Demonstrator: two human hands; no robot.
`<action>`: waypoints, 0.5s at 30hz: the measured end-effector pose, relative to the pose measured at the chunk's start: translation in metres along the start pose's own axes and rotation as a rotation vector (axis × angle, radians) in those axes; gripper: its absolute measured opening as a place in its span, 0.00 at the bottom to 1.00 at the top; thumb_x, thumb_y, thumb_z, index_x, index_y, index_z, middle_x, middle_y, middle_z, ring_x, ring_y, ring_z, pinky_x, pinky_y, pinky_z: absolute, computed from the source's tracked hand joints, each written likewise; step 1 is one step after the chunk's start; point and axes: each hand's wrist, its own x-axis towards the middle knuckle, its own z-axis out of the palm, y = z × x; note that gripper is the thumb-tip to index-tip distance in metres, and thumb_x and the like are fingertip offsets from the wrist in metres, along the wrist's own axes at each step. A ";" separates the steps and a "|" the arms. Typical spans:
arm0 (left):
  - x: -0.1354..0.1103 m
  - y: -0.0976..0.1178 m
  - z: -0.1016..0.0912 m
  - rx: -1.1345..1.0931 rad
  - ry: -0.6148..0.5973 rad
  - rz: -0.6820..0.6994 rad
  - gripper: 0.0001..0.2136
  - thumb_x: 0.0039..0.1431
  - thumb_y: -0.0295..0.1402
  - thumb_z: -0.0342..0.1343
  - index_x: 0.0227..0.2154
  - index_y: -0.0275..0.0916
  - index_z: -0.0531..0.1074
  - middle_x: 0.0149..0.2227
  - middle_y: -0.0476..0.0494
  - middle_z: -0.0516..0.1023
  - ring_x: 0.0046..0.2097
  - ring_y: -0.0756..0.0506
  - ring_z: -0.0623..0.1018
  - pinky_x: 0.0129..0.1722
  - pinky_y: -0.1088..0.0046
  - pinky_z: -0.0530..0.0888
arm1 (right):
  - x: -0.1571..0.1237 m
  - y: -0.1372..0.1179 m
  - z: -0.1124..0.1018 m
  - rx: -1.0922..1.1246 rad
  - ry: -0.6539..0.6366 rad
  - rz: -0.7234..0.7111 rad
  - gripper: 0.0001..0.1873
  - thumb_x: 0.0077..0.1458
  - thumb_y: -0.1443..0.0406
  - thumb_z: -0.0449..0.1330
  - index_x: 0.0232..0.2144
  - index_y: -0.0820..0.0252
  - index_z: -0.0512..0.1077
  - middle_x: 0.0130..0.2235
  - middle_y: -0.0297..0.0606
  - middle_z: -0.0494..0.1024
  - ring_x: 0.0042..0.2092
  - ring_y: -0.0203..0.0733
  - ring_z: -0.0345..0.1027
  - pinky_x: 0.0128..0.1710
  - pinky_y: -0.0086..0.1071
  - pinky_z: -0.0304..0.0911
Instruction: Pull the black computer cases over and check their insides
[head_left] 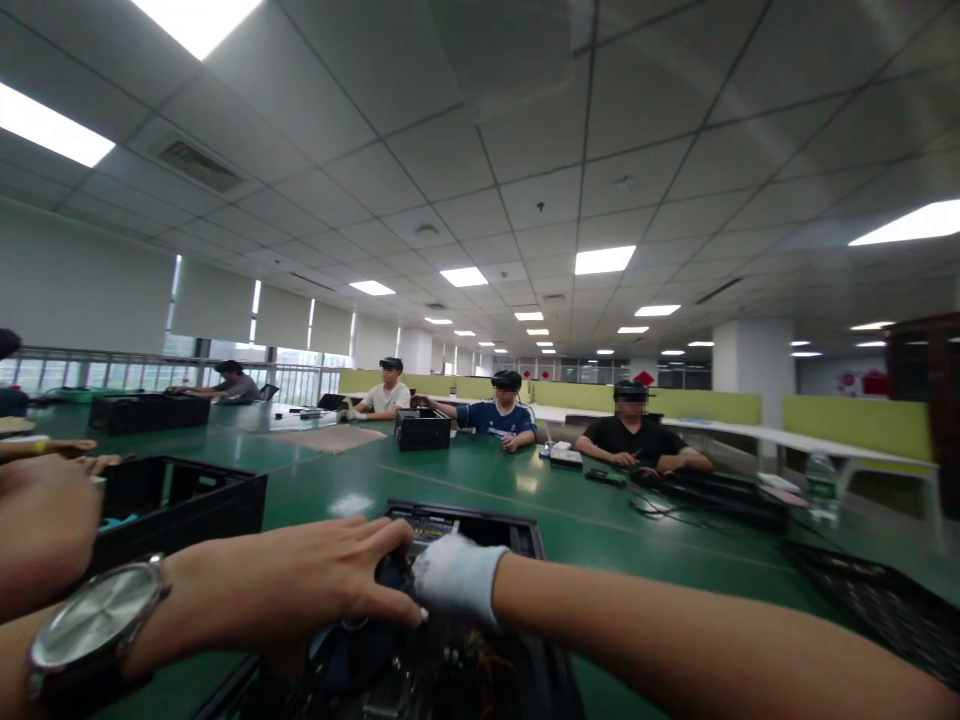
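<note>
Table (525,490): glossy green with pale glare patches.
Right hand (454,578): in a white glove.
Watch (97,625) by the left hand (300,585): silver-grey dial, metal rim, dark strap.
Open case (517,532) under both hands: black, with a yellowish strip inside.
Crate (187,500): black, with a teal patch within.
Ceiling (525,150): white tile grid.
Partitions (855,420): yellow-green.
Shirts across the table: white (386,398), blue (499,418), black (630,438).

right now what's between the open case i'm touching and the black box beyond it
Only bare green table lies between case and box, head view.
</note>
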 end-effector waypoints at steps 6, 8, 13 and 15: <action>0.029 -0.004 0.001 0.030 0.078 0.082 0.54 0.32 0.18 0.76 0.61 0.64 0.59 0.65 0.41 0.59 0.59 0.33 0.70 0.56 0.50 0.76 | -0.110 0.048 -0.026 0.045 0.185 0.139 0.27 0.56 0.64 0.65 0.59 0.51 0.69 0.52 0.44 0.78 0.49 0.50 0.75 0.46 0.39 0.71; 0.040 -0.004 0.016 0.007 0.046 0.118 0.52 0.34 0.17 0.75 0.61 0.63 0.60 0.65 0.39 0.60 0.60 0.32 0.70 0.57 0.49 0.74 | -0.142 0.054 -0.023 0.186 0.401 0.206 0.29 0.56 0.65 0.64 0.60 0.53 0.68 0.53 0.45 0.77 0.51 0.49 0.73 0.52 0.40 0.69; 0.054 -0.003 0.049 -0.038 -0.028 0.080 0.44 0.49 0.11 0.61 0.62 0.62 0.60 0.65 0.33 0.61 0.63 0.29 0.68 0.57 0.43 0.72 | -0.201 0.027 0.034 0.710 0.872 0.516 0.27 0.63 0.58 0.55 0.63 0.52 0.64 0.56 0.43 0.75 0.54 0.45 0.71 0.57 0.41 0.67; 0.052 0.003 0.041 -0.105 -0.053 0.020 0.48 0.47 0.11 0.61 0.64 0.64 0.53 0.68 0.34 0.56 0.66 0.29 0.63 0.60 0.40 0.68 | -0.212 0.003 0.073 0.819 0.899 0.715 0.27 0.66 0.52 0.47 0.63 0.51 0.63 0.52 0.44 0.77 0.52 0.46 0.73 0.52 0.40 0.71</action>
